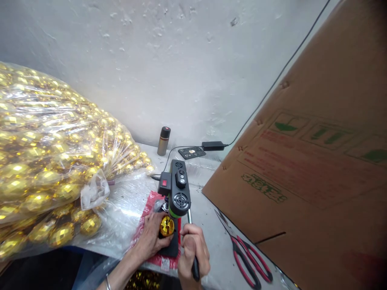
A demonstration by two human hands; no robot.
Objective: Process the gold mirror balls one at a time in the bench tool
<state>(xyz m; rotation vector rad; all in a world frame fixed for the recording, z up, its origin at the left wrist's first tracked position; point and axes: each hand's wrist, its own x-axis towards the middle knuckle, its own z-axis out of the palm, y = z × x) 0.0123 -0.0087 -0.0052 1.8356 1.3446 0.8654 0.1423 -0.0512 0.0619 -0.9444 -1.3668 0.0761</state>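
Note:
Under the head of a small black bench machine [179, 187], a shiny gold ball [167, 226] sits at the machine's base. My left hand [151, 235] wraps round the ball from the left, with the fingers above it and the thumb below. On the machine's right side, my right hand [193, 249] is closed round a metal lever with a black grip [195, 269]. The base rests on a red plastic sheet [165, 264]. What lies between ball and machine head is partly hidden.
Large clear bags of gold balls [57, 161] fill the left. Red-and-black scissors [249, 257] lie at right, beside a big cardboard box [302, 161]. Behind the machine stand a spray-type bottle [163, 141], a dark phone-like object [192, 152] and a black power adapter [213, 146] with its cord.

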